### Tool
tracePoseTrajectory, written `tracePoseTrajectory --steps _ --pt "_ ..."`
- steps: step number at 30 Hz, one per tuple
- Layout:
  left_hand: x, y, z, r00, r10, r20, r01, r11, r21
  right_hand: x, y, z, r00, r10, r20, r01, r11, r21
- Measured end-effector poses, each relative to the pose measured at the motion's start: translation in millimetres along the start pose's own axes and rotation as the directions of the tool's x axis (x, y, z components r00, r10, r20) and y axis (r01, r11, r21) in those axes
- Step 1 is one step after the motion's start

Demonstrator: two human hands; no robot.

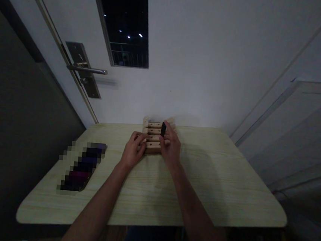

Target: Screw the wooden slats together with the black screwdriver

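A small pale wooden rack (153, 145) with several cross slats, some with dark round holes, stands at the back of the table near the door. My left hand (132, 150) is closed on its left side, fingers curled at the ends of the slats. Between the thumb and fingers of my right hand (172, 148) is a small flat black block (163, 129), held upright over the right part of the rack. That hand hides much of the rack's right side. Whether the black block touches the slats, I cannot tell.
The light wood-grain table (198, 199) has rounded front corners. A dark oblong item (82, 166), blurred by pixels, lies at its left. Behind rises a white door (196, 63) with a metal handle (89, 70) and a dark window (126, 23).
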State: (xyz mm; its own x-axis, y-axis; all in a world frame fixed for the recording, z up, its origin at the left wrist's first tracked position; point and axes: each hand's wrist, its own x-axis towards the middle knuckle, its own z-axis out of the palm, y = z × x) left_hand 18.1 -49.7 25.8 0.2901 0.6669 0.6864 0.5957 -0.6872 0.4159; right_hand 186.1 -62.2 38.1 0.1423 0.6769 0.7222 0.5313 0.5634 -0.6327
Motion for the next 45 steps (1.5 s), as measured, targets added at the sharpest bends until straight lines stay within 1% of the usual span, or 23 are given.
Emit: tracePoseTrajectory --steps 8,16,22,25,28,32,37,45 --pt "0.6 1.6 -0.7 1.0 -0.006 0.0 0.006 1.0 -0.003 -0.8 -2.1 -1.2 0.999 -0.051 -0.006 0.051 0.999 -0.006" --pt "0.8 3.4 -1.2 1.0 -0.007 -0.006 0.007 1.0 -0.003 -1.3 -1.7 -1.0 1.0 -0.002 0.028 0.002 1.0 0.003" --pt "0.6 2.9 -0.7 1.0 -0.006 -0.001 0.006 1.0 0.017 0.1 -2.2 -1.1 1.0 -0.03 -0.006 0.029 0.999 -0.031" --pt "0.5 2.1 -0.3 1.0 -0.009 0.003 0.009 1.0 0.007 -0.4 -2.7 -1.1 1.0 -0.016 -0.012 0.016 1.0 -0.007" --pt "0.6 1.7 -0.7 1.0 -0.011 0.006 0.011 1.0 -0.006 -1.4 -2.7 -1.2 1.0 -0.008 -0.005 0.008 0.999 0.031" --pt "0.8 2.0 -1.2 1.0 -0.008 0.005 0.008 1.0 -0.008 -2.1 -1.4 -0.7 1.0 -0.028 0.01 0.027 0.998 0.053" --pt "0.6 1.9 -0.7 1.0 -0.011 0.0 0.011 1.0 -0.006 -1.1 0.1 -0.6 0.997 -0.05 0.051 0.048 0.998 0.037" --pt "0.3 0.7 -0.5 1.0 -0.003 -0.004 0.003 1.0 -0.003 1.1 1.3 -1.7 1.0 -0.009 0.022 0.009 1.0 0.018"
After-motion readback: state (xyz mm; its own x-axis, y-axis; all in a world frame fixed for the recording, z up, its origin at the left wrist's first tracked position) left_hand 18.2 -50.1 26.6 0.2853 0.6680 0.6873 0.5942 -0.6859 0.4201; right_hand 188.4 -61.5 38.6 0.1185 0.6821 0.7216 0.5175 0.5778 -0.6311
